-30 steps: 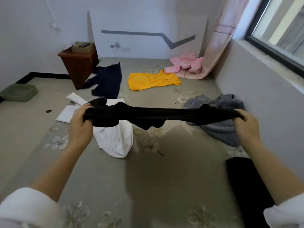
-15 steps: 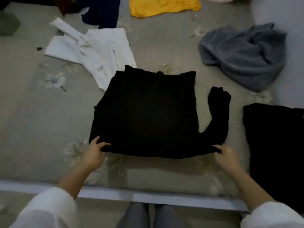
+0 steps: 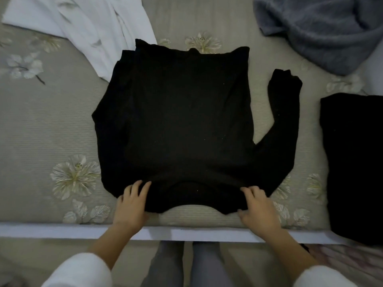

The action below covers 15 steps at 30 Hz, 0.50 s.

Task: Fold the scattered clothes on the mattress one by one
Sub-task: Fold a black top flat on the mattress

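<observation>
We are logging the black sweater (image 3: 176,121) lying flat on the mattress (image 3: 51,125), by its near edge, one sleeve sticking out rightward. The left hand (image 3: 131,206) and right hand (image 3: 260,210) are each pinching the sweater's nearest edge, fingers curled over the cloth. A white garment (image 3: 93,23) is lying at the far left, a grey garment (image 3: 321,30) far right, a black piece (image 3: 352,162) at the right edge.

No legible text, label, brand, number anywhere (black top (image 3: 176,121) plain, mattress cover (image 3: 41,131) floral print only).
</observation>
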Each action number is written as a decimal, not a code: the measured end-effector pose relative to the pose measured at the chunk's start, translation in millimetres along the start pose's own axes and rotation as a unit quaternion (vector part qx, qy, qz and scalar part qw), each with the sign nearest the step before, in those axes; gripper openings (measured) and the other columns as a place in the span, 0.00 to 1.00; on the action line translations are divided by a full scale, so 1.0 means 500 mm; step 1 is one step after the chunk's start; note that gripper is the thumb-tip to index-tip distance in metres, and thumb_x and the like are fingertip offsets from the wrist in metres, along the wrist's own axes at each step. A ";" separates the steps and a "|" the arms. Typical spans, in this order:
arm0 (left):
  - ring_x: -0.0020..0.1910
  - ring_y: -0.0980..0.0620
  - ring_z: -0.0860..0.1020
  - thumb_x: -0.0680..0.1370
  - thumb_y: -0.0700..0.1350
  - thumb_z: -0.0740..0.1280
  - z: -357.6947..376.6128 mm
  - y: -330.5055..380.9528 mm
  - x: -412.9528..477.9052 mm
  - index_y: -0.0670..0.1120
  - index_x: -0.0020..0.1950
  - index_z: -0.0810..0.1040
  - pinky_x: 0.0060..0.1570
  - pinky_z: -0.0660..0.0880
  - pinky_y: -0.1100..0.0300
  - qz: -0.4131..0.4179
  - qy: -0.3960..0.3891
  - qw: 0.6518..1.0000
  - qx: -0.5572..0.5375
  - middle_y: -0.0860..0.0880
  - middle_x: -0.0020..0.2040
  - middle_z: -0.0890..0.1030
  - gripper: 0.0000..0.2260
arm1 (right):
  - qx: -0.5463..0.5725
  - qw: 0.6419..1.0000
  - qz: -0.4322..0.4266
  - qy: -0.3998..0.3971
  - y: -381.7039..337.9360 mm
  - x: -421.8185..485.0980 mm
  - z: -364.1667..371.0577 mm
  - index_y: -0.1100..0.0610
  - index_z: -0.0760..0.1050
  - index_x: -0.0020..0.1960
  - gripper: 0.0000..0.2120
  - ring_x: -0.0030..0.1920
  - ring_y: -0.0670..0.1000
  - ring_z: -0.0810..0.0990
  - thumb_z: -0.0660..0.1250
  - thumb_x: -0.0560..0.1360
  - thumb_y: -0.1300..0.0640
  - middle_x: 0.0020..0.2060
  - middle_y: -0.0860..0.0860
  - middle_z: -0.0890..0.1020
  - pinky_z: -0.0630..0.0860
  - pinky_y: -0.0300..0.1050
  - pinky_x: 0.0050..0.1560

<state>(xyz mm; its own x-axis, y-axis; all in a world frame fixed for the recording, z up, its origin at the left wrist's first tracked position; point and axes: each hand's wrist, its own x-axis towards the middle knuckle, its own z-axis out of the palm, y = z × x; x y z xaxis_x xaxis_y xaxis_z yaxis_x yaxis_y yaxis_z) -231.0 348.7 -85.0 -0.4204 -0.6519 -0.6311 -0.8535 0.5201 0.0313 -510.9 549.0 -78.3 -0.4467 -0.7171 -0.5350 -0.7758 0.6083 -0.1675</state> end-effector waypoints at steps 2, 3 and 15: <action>0.69 0.47 0.62 0.75 0.49 0.66 0.008 0.027 0.016 0.54 0.77 0.48 0.64 0.67 0.52 0.027 -0.002 1.000 0.013 0.49 0.72 0.60 0.36 | -0.019 0.998 -0.042 -0.048 -0.039 0.020 0.017 0.53 0.59 0.74 0.36 0.64 0.54 0.67 0.68 0.71 0.47 0.65 0.51 0.66 0.67 0.48 0.62; 0.66 0.48 0.64 0.76 0.48 0.65 0.009 0.037 0.023 0.54 0.77 0.49 0.61 0.68 0.53 0.033 -0.004 0.999 0.033 0.49 0.69 0.62 0.35 | -0.036 0.996 -0.044 -0.075 -0.053 0.028 0.027 0.52 0.55 0.75 0.37 0.66 0.54 0.65 0.68 0.71 0.48 0.67 0.51 0.64 0.64 0.48 0.64; 0.47 0.50 0.78 0.75 0.47 0.62 -0.060 0.059 0.067 0.48 0.50 0.78 0.48 0.76 0.57 0.081 -0.295 0.952 -0.026 0.50 0.48 0.79 0.08 | 0.125 0.945 0.013 -0.301 -0.044 0.085 -0.013 0.49 0.77 0.49 0.12 0.47 0.50 0.79 0.72 0.67 0.51 0.44 0.49 0.79 0.77 0.44 0.45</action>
<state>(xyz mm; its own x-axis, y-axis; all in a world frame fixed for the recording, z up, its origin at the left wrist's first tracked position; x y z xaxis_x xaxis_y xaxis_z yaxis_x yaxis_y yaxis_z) -279.4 325.6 -82.0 -0.3152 -0.1342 -0.9395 -0.8127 0.5494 0.1942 -515.6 503.1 -92.0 -0.0714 -0.4237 -0.9030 -0.6054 0.7379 -0.2984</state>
